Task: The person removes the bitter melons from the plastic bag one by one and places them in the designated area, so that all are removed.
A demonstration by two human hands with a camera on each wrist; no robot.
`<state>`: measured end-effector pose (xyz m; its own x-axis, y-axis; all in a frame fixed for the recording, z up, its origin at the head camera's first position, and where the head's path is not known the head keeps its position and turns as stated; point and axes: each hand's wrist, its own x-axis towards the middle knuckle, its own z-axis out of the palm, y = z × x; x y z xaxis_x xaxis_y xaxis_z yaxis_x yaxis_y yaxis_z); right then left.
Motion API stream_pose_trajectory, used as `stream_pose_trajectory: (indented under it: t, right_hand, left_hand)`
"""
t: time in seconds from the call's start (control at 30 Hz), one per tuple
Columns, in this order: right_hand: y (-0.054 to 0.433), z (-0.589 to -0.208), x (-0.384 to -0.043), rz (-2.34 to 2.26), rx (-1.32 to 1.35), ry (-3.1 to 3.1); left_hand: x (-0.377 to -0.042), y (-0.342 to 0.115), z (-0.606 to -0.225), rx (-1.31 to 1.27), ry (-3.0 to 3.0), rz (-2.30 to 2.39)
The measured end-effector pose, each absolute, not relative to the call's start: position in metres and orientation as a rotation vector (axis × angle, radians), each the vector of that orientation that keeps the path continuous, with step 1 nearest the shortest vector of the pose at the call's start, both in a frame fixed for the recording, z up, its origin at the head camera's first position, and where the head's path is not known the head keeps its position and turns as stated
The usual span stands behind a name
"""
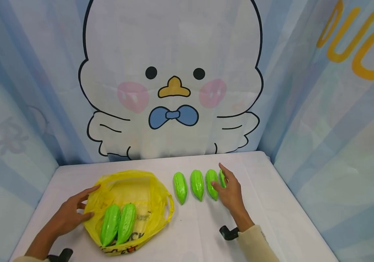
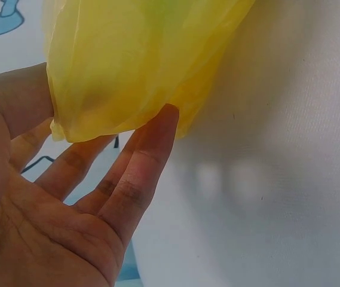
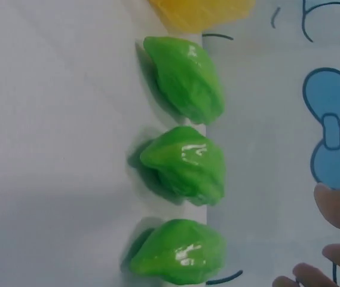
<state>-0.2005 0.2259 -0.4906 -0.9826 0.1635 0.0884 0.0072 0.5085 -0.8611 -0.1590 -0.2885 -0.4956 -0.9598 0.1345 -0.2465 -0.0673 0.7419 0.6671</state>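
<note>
A yellow plastic bag lies open-mouthed on the table, with two glossy green bitter melons in it. My left hand touches its left side, thumb and fingers spread apart along the edge. In the left wrist view, the fairly straight fingers rest against the thin plastic. To the bag's right, several more bitter melons stand in a row. Over the right end of the row is my right hand, thumb and index finger spread, partly covering the last one. Nothing shows between the fingertips in the right wrist view.
A white cloth covers the table. Behind it hangs a curtain printed with a cartoon duck, and further curtains close in the left and right sides. Black wrist mounts sit on both forearms.
</note>
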Motion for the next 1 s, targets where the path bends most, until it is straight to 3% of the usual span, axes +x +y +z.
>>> stream_pose_trajectory:
  t: [1.0]
  right_hand:
    - [0.125, -0.485, -0.159, 1.704, 0.124, -2.475]
  left_hand:
    - [-0.160, -0.287, -0.494, 0.069, 2.676, 1.002]
